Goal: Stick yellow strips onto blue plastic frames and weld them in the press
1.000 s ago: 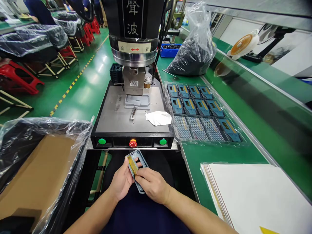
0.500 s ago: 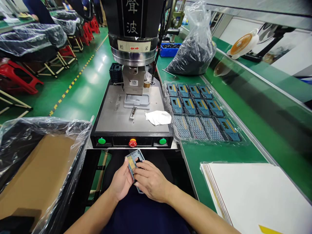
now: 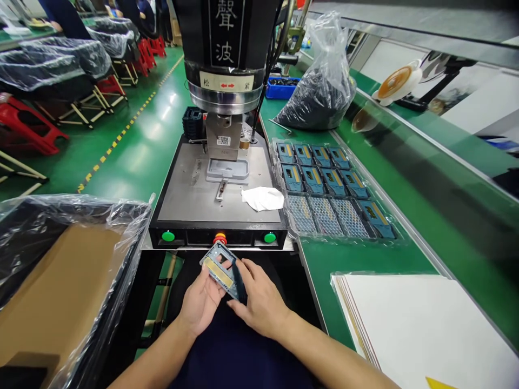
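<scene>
Just in front of the press (image 3: 226,99), level with the middle of its base, a blue-grey frame (image 3: 215,254) is held tilted, its far end close to the red button (image 3: 219,237) on the press front; whether the two touch cannot be determined. The left hand (image 3: 200,302) is clamped on the frame's left edge, thumb on top, with fingers visible through the window. The right hand (image 3: 263,302) lies along the opposite edge, fingers together and thumb spread apart beneath the near end; firm grip or light contact cannot be established, as a dark area by the fingertips is unclear. A gold strip (image 3: 219,273) runs lengthwise on the frame, beside the window. Two green buttons (image 3: 270,237) flank the red one. On the press plate (image 3: 182,197), a grey fixture (image 3: 227,172) sits beneath the metal horn (image 3: 224,141); a white cloth or paper (image 3: 263,199) lies to the fixture's right, nearer the front. Right of the press, a clear tray (image 3: 324,216) bears similar blue-grey parts (image 3: 314,180): two full rear rows and one part at the front row's right end. Behind that tray, also right of the press, stands a plastic bag (image 3: 320,97) with dark contents. Nearer than the tray, right of the press, white sheets (image 3: 421,324) are stacked. Left of the press, a plastic-lined bin (image 3: 133,216) contains brown cardboard (image 3: 60,292).
</scene>
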